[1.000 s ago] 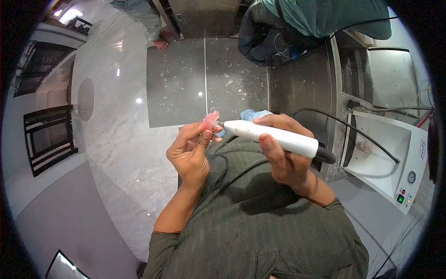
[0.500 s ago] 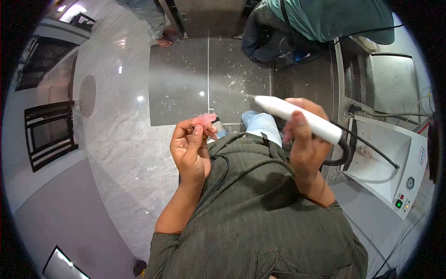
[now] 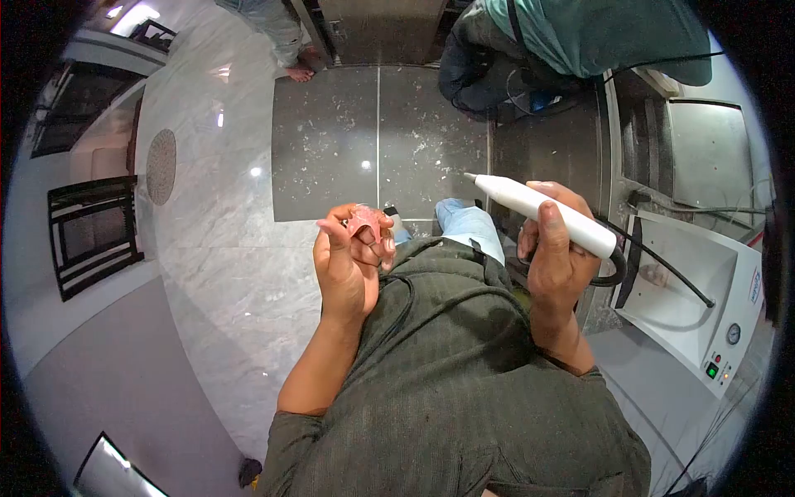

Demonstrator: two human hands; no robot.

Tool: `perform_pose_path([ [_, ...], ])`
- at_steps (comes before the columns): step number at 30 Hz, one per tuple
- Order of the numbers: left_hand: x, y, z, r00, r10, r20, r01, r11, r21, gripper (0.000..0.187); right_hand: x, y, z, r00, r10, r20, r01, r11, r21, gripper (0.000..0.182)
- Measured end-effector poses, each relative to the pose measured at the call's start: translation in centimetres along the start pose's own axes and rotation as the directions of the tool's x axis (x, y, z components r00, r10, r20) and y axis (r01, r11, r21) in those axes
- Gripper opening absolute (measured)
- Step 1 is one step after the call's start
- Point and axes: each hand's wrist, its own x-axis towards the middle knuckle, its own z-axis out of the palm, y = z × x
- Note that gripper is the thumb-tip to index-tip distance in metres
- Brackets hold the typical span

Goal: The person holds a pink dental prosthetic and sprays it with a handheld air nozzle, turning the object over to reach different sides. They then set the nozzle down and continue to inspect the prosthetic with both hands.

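Left hand [image 3: 346, 272] cradles pink, arched, plastic-like piece [image 3: 363, 219] on fingers, seemingly inspecting; right hand [image 3: 556, 253] grips white, tapered handpiece [image 3: 527, 199], whose use calls for aiming.

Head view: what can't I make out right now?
In the head view:
Far side of the pink, arch-shaped piece: turned from the camera, against the left hand's fingers.
Part of the white, pen-shaped handpiece: covered by the right hand.
Reading on the round dial gauge: too small.
Upper body in the teal shirt: cut off by the top edge.
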Motion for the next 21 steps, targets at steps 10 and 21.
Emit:
perform_pose_path([
  [10, 0.0, -1.3, 1.6, 0.999, 0.032, 0.040, -0.047, 0.879, 0.474, 0.015, -0.2, 0.2, -1.3, 1.000, 0.017, -0.012, -0.017, 1.000, 0.012, 0.018],
  [21, -0.4, -1.8, 2.9, 0.850, 0.437, 0.295, -0.460, 0.340, 0.820, 0.005, -0.3, -0.6, -1.7, 0.992, -0.006, 0.128, 0.016, 0.997, -0.080, 0.023],
])
